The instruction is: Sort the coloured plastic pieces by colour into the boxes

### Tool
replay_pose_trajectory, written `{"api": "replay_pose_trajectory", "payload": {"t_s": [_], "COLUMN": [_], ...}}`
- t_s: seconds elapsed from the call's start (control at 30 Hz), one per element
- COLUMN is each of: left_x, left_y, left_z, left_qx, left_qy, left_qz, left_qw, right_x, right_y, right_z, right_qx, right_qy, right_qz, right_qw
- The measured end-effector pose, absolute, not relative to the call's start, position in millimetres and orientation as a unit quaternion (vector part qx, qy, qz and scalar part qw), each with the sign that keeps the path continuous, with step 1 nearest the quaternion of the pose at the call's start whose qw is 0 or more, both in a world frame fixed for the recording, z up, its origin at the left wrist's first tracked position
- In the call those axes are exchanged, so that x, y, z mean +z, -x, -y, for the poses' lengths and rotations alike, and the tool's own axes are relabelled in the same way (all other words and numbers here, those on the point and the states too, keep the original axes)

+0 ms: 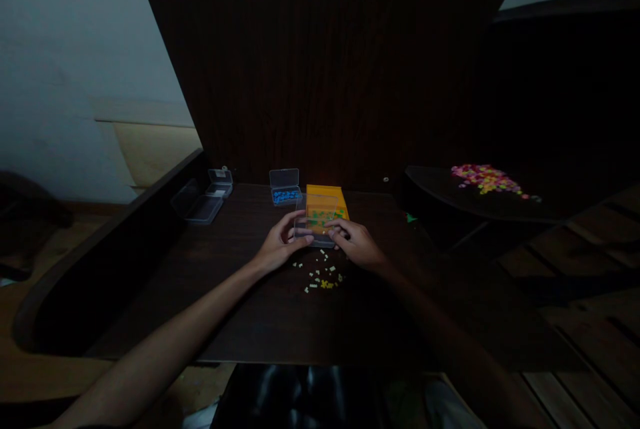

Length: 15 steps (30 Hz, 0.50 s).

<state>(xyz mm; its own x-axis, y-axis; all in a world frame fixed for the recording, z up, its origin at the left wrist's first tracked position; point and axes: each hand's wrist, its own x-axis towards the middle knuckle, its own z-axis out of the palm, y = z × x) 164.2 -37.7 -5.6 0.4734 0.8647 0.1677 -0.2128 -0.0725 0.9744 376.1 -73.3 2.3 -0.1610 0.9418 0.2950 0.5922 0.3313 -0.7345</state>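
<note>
My left hand [286,241] grips the left side of a clear plastic box [320,240], thumb along its near edge. The box's see-through lid stands raised at the back. My right hand [356,242] is at the box's right side, fingertips pinched over its inside; a pale speck shows by them, but what they hold is too small to make out. Just below the hands, several small cream pieces [317,273] lie scattered on the dark table, with a cluster of yellow pieces [327,285] among them. Behind the clear box sits a yellow box [325,191] with small green pieces inside.
A lidded clear box with blue pieces [286,197] stands open at the back. Two clear boxes, one in front [204,210] and one behind [221,183], are at the left. Pink and yellow pieces [487,179] are heaped on a dark ledge at right. A dark panel [330,69] rises behind.
</note>
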Motion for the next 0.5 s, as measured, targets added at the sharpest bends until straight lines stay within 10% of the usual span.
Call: {"api": "replay_pose_trajectory", "payload": {"t_s": [0.33,0.5], "left_x": [-1.7,-4.2], "left_y": [-155.3,-155.2], "left_z": [29.4,28.0], "left_qx": [0.487,0.497], "left_qy": [-0.594,-0.582], "left_qz": [-0.287,-0.307], "left_qw": [0.573,0.565], "right_x": [10.6,9.8], "right_y": [-382.6,-390.0], "right_z": [79.0,80.6], "right_qx": [0.16,0.208], "right_qy": [0.508,0.439], "right_qz": [0.747,0.839], "right_qw": [0.397,0.246]}}
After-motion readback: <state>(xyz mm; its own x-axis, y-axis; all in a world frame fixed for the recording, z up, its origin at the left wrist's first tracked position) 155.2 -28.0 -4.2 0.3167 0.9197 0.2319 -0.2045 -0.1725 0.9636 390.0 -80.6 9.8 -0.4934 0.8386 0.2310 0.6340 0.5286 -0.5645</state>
